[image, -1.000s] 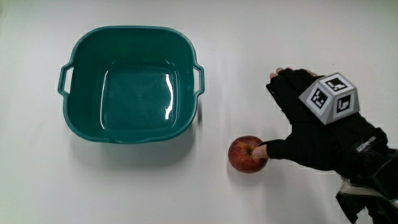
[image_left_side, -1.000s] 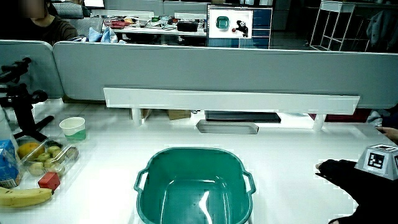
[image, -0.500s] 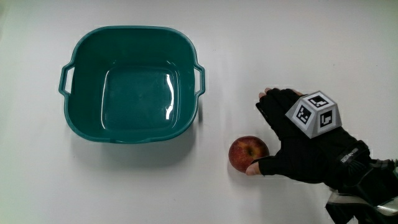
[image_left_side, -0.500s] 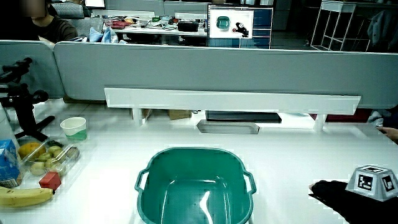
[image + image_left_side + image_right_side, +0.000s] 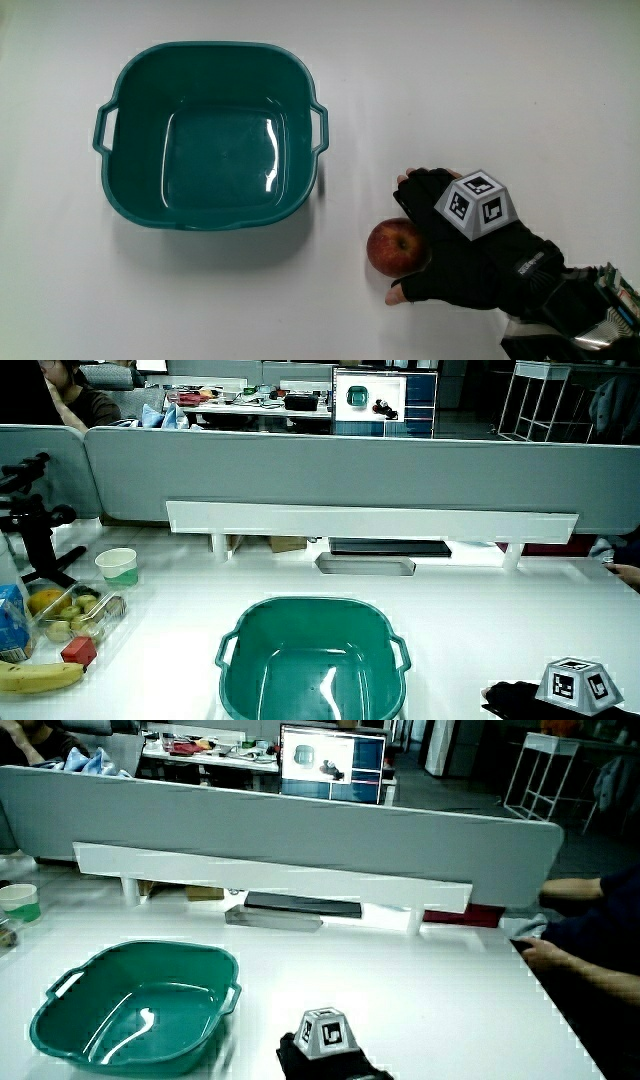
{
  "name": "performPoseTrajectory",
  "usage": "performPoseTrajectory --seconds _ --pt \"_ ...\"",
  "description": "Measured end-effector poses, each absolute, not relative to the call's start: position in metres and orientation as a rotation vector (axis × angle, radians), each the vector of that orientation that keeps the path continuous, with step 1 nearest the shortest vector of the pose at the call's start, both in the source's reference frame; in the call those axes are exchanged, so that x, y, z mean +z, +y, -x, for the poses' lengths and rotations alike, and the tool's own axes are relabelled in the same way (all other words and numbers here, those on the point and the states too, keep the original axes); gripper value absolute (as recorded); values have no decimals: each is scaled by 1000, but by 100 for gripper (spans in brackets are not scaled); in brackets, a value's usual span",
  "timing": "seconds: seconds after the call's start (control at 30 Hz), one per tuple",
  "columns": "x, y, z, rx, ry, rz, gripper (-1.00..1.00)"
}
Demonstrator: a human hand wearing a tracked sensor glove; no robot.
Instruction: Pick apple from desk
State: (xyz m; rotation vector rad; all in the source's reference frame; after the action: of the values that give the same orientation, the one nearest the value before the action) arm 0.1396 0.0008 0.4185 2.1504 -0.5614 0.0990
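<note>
One red apple (image 5: pixel 396 247), yellow-flecked, sits on the table (image 5: pixel 480 90) near the teal tub (image 5: pixel 212 135) and closer to the person. The hand (image 5: pixel 462 255) cups it, thumb and fingers curled against its sides, forearm (image 5: pixel 570 305) low over the table.

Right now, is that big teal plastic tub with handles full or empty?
Empty. The main view shows the teal plastic tub's bare, shiny floor; the red apple lies outside it on the white table, against the black-gloved hand.
</note>
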Motion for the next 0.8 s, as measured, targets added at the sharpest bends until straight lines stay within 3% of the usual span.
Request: performPoseTrajectory --seconds 0.43,0.8 --pt "432 7 -136 103 -577 -2132 0" --pt "427 6 -135 155 -617 -2216 31"
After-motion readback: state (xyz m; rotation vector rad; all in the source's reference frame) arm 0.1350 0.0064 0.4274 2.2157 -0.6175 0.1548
